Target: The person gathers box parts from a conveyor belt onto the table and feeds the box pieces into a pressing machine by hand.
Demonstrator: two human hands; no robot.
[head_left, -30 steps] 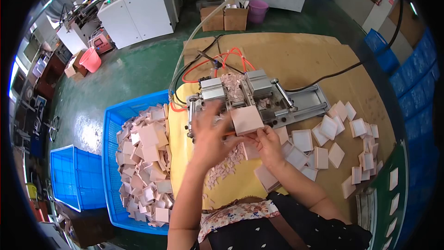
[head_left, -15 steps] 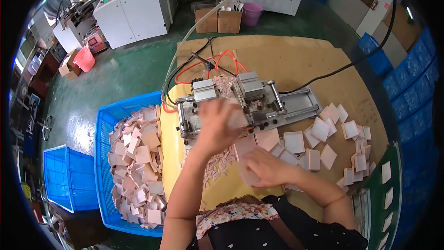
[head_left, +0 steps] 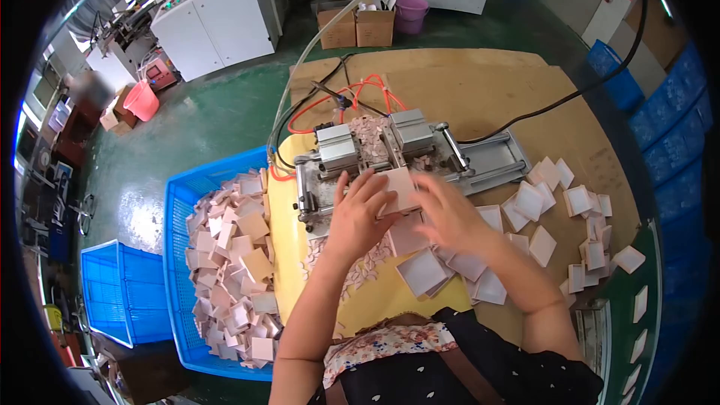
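Observation:
A small pale pink box is held between my two hands at the front of the metal clamping machine. My left hand has its fingers against the box's left side. At the right edge, the fingers of my right hand press in, with the wrist low to the right. Another pink piece lies just below, partly covered by my hands. An open pink tray-like box rests near my right forearm.
A blue crate full of pink box pieces stands at left. Pink scraps litter the yellow board. More open boxes spread over the table's right side. Orange air hoses and a black cable run behind the machine.
My right hand has moved up from the lower boxes to the box at the machine. My left hand has come slightly down and right. An open box now lies where my right hand was.

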